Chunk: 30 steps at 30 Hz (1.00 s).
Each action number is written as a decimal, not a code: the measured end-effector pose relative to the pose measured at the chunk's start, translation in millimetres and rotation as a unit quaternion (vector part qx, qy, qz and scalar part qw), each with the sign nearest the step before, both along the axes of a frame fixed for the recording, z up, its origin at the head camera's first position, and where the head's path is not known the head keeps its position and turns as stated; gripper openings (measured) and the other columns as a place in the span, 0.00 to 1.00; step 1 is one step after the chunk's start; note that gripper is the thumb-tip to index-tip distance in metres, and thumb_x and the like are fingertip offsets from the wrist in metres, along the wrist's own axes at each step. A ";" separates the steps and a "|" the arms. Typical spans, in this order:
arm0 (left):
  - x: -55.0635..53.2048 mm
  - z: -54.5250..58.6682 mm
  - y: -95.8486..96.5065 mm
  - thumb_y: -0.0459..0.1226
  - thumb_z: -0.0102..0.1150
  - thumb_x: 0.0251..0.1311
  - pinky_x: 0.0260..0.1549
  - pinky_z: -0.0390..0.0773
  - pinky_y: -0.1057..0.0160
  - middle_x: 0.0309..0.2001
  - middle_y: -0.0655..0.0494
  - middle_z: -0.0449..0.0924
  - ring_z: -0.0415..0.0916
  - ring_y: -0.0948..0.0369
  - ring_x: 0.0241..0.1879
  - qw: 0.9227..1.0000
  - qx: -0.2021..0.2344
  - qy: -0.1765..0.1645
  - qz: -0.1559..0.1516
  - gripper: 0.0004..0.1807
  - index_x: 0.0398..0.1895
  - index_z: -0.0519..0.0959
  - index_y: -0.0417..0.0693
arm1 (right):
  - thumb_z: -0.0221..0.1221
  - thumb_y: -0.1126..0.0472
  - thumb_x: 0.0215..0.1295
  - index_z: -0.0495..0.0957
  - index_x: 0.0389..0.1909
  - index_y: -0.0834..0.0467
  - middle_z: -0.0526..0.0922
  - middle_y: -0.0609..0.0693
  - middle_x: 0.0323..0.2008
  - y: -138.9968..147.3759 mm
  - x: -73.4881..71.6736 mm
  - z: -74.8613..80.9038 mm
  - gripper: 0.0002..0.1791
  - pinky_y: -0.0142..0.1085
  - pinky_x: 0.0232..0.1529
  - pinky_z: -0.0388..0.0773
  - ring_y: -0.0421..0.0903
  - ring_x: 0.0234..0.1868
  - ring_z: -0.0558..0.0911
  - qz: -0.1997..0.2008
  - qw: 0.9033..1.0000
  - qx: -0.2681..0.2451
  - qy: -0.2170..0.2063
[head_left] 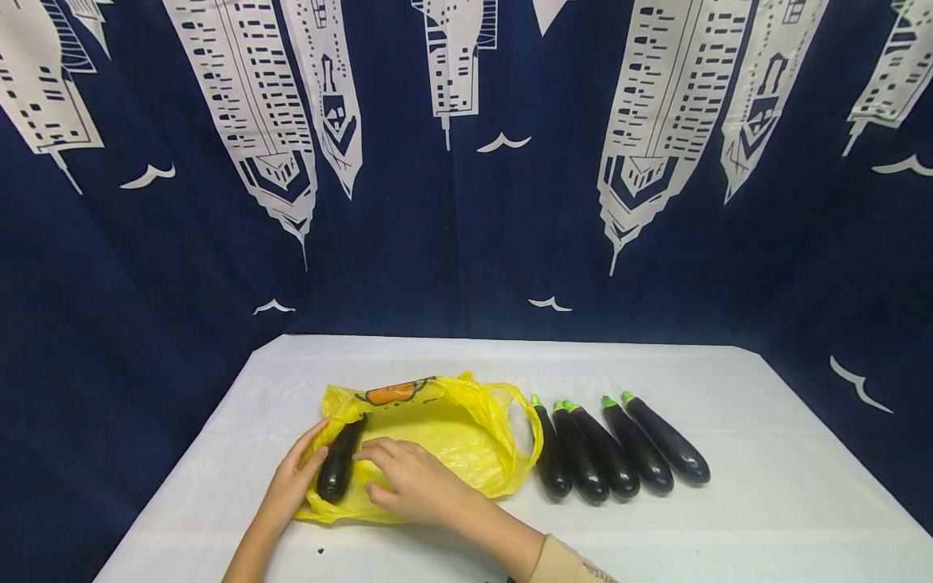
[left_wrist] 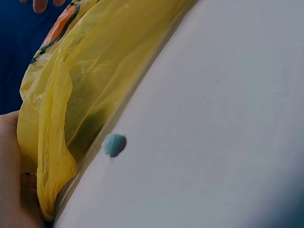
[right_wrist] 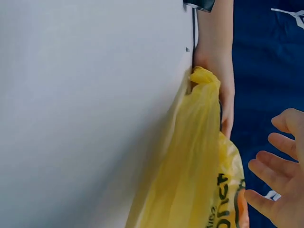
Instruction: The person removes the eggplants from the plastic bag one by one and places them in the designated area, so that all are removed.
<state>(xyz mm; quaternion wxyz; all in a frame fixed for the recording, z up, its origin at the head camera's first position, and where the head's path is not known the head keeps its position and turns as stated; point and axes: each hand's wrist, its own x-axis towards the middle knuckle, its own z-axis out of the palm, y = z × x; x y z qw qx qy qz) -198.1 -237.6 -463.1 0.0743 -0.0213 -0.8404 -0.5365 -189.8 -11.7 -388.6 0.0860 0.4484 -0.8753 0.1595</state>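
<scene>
A yellow plastic bag (head_left: 459, 445) lies on the table with its mouth spread wide toward me. One dark eggplant (head_left: 338, 465) is inside, along the bag's left wall. My left hand (head_left: 286, 490) holds the bag's left edge, thumb on the inner side beside that eggplant and fingers outside. Over the bag's mouth, just right of the eggplant, my right hand (head_left: 419, 483) hovers with fingers apart and nothing in them. In the right wrist view the right hand's fingers (right_wrist: 268, 171) are spread and loosely bent above the bag's printed side.
To the right of the bag, several eggplants (head_left: 583, 457) with green stems lie side by side on the white table (head_left: 787, 486); the nearest is right at the bag's handle. A small dark crumb (head_left: 321, 551) sits near the front. Behind the table hangs a dark blue curtain (head_left: 459, 243).
</scene>
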 end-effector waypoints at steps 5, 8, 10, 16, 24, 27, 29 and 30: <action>0.5 2.1 -1.4 0.48 0.43 0.66 0.59 0.49 0.32 0.69 0.45 0.54 0.47 0.43 0.68 1.000 -0.003 -0.010 0.002 0.26 0.66 0.59 0.56 | 0.50 0.54 0.64 0.68 0.58 0.52 0.72 0.46 0.58 -15.5 -4.3 -3.5 0.21 0.35 0.59 0.70 0.42 0.59 0.72 -0.010 1.000 0.003 -0.012; 0.4 3.0 -1.2 0.49 0.42 0.66 0.59 0.49 0.32 0.69 0.45 0.53 0.46 0.42 0.68 1.000 -0.006 -0.014 0.000 0.26 0.66 0.59 0.56 | 0.50 0.53 0.64 0.68 0.58 0.51 0.70 0.47 0.60 -24.3 -7.0 -6.0 0.21 0.35 0.60 0.70 0.43 0.60 0.71 -0.023 0.999 0.007 -0.031; 0.4 3.0 -0.9 0.49 0.42 0.66 0.59 0.48 0.32 0.69 0.45 0.52 0.46 0.42 0.69 1.000 -0.002 -0.016 -0.003 0.26 0.66 0.59 0.57 | 0.50 0.52 0.64 0.69 0.58 0.50 0.69 0.48 0.62 -29.9 -8.6 -8.0 0.21 0.35 0.60 0.70 0.44 0.61 0.70 -0.032 0.999 0.009 -0.041; -0.5 1.1 -1.5 0.40 0.37 0.69 0.61 0.48 0.34 0.70 0.45 0.51 0.45 0.43 0.69 1.000 0.007 -0.011 -0.012 0.22 0.66 0.59 0.56 | 0.50 0.52 0.64 0.70 0.58 0.51 0.67 0.48 0.62 -44.8 -11.6 -14.2 0.21 0.35 0.59 0.70 0.44 0.62 0.70 -0.050 0.997 0.011 -0.054; -1.7 -0.7 -2.0 0.28 0.30 0.65 0.64 0.48 0.38 0.69 0.44 0.52 0.45 0.45 0.68 1.000 0.022 0.000 -0.019 0.26 0.66 0.59 0.51 | 0.50 0.51 0.64 0.68 0.58 0.50 0.62 0.48 0.65 -56.5 -11.4 -28.9 0.21 0.35 0.51 0.77 0.45 0.64 0.67 -0.071 0.995 0.012 -0.063; -1.2 -0.1 -2.4 0.28 0.28 0.64 0.65 0.47 0.39 0.69 0.45 0.51 0.44 0.46 0.68 0.999 0.026 -0.004 -0.021 0.27 0.66 0.59 0.51 | 0.50 0.51 0.64 0.68 0.58 0.50 0.61 0.48 0.66 -60.3 -10.4 -31.3 0.22 0.35 0.51 0.77 0.45 0.65 0.65 -0.077 0.995 0.003 -0.063; -1.1 0.2 -3.1 0.27 0.28 0.64 0.65 0.46 0.38 0.70 0.45 0.51 0.44 0.46 0.69 0.999 0.027 -0.008 -0.022 0.28 0.66 0.59 0.52 | 0.50 0.51 0.64 0.68 0.58 0.49 0.61 0.48 0.66 -63.1 -9.5 -31.7 0.22 0.35 0.50 0.77 0.45 0.65 0.64 -0.078 0.995 -0.002 -0.065; -1.1 0.3 -3.4 0.27 0.28 0.64 0.64 0.46 0.38 0.70 0.44 0.51 0.44 0.45 0.69 0.999 0.026 -0.010 -0.022 0.28 0.67 0.59 0.53 | 0.50 0.51 0.64 0.68 0.58 0.49 0.61 0.48 0.66 -64.4 -9.0 -31.6 0.22 0.35 0.50 0.78 0.44 0.66 0.64 -0.079 0.995 -0.003 -0.066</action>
